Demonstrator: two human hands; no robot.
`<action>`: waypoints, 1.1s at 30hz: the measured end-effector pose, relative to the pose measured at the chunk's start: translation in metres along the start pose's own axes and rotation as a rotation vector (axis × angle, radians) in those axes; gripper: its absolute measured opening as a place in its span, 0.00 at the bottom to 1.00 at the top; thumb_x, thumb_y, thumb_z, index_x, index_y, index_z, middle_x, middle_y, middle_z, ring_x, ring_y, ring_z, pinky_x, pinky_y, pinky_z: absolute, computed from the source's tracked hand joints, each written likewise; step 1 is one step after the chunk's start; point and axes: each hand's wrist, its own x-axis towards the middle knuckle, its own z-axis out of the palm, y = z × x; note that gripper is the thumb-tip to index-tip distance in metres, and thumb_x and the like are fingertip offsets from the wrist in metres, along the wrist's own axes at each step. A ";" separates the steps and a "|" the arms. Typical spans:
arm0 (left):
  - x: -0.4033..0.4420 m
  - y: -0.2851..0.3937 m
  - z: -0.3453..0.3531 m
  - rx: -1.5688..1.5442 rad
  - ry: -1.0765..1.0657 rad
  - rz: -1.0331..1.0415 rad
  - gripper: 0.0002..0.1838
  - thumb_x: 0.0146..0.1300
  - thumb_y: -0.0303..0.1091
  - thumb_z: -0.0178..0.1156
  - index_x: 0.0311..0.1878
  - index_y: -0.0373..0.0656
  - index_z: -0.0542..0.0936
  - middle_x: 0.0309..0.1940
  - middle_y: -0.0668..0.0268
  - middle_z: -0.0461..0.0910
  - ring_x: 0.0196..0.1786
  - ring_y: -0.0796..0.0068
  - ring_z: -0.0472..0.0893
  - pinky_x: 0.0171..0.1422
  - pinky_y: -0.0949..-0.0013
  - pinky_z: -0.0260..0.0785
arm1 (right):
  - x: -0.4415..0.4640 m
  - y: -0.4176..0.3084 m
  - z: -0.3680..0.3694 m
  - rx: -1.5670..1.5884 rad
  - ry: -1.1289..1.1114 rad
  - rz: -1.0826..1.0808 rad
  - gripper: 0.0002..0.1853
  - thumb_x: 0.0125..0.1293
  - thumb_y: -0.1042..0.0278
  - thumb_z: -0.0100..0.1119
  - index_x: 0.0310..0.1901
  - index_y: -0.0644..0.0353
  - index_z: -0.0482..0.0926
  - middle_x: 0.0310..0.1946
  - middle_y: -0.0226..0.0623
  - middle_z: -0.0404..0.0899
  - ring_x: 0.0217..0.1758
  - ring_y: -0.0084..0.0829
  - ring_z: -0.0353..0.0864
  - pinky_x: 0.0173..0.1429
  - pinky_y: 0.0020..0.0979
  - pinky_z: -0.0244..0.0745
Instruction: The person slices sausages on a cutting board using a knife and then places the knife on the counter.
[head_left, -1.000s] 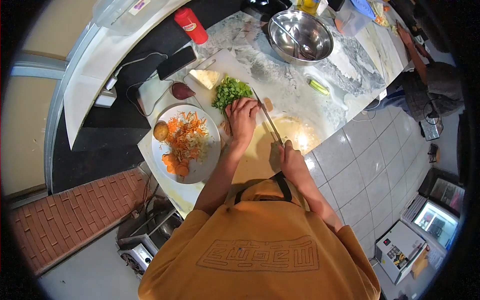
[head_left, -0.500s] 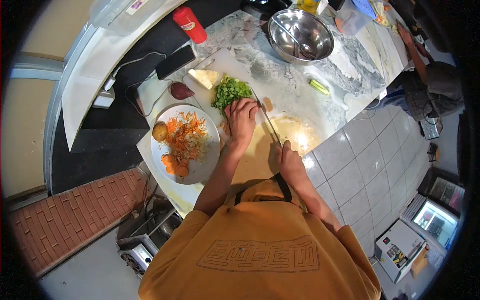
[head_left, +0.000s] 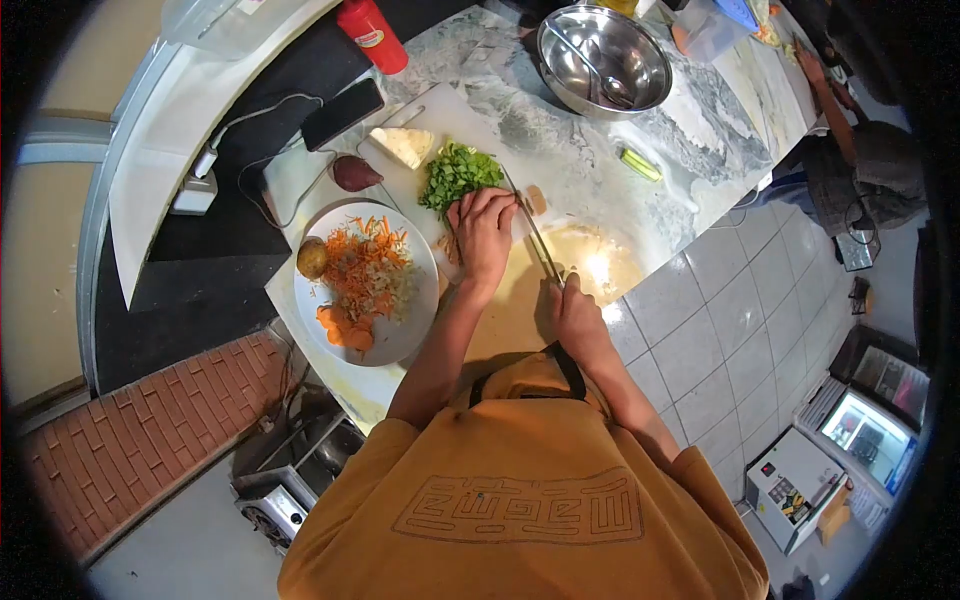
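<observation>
My right hand (head_left: 578,312) grips the handle of a long kitchen knife (head_left: 536,232), its blade pointing away from me beside the greens. My left hand (head_left: 486,238) is closed over the near edge of a pile of chopped leafy greens (head_left: 458,174), fingertips bent close to the blade. What lies under its palm is hidden. The greens sit on a white cutting board (head_left: 450,108), with a pale wedge-shaped piece of food (head_left: 402,146) behind them. Left of the hand stands a white plate (head_left: 405,338) with shredded carrot (head_left: 362,262), carrot slices (head_left: 346,328) and a brown round vegetable (head_left: 312,258).
A dark purple root (head_left: 356,173) and a phone (head_left: 342,113) lie left of the board. At the back are a red bottle (head_left: 374,38) and a steel bowl (head_left: 640,75) with a spoon. A green vegetable piece (head_left: 640,165) lies rightward. Another person's arm (head_left: 828,105) reaches in far right.
The whole view has shifted slightly, with the table things sitting a little higher and further left. Both hands keep nearly the same place and hold; the knife has barely moved.
</observation>
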 end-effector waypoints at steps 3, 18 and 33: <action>0.000 0.002 -0.001 0.003 0.016 0.003 0.05 0.62 0.35 0.64 0.37 0.47 0.85 0.41 0.73 0.82 0.48 0.67 0.77 0.61 0.59 0.58 | 0.001 0.001 -0.006 0.033 0.027 0.002 0.17 0.77 0.58 0.46 0.43 0.68 0.66 0.26 0.67 0.78 0.32 0.67 0.79 0.36 0.57 0.73; 0.001 0.007 -0.005 0.140 0.001 0.067 0.06 0.64 0.36 0.63 0.42 0.49 0.83 0.45 0.72 0.80 0.53 0.66 0.74 0.62 0.57 0.57 | -0.025 0.018 -0.040 0.214 -0.087 -0.088 0.23 0.79 0.51 0.45 0.43 0.70 0.72 0.29 0.64 0.76 0.36 0.64 0.76 0.42 0.49 0.72; 0.009 0.025 -0.013 0.254 -0.197 0.178 0.21 0.61 0.34 0.66 0.58 0.43 0.78 0.50 0.62 0.77 0.60 0.61 0.71 0.68 0.54 0.57 | -0.004 0.029 -0.066 0.349 -0.210 0.158 0.26 0.79 0.47 0.44 0.39 0.69 0.72 0.20 0.47 0.73 0.17 0.36 0.74 0.27 0.40 0.68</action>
